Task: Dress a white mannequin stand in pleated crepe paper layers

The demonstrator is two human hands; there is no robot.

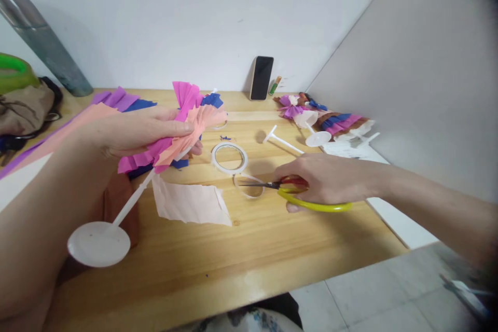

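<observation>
two points govern sound work: the left hand (pixel 146 129) should grip the gathered paper (pixel 203 119) firmly without crushing its frill, and the scissors (pixel 291 201) in the right hand (pixel 324 179) should be held clear of loose folds. the paper, pink and peach, lies between the left thumb and fingers, narrowed on it; a white stem (pixel 134 199) enters its lower side, top hidden. the right fingers are wrapped around the handles. the blades point left, over a thin ring (pixel 249 197); contact cannot be determined.
</observation>
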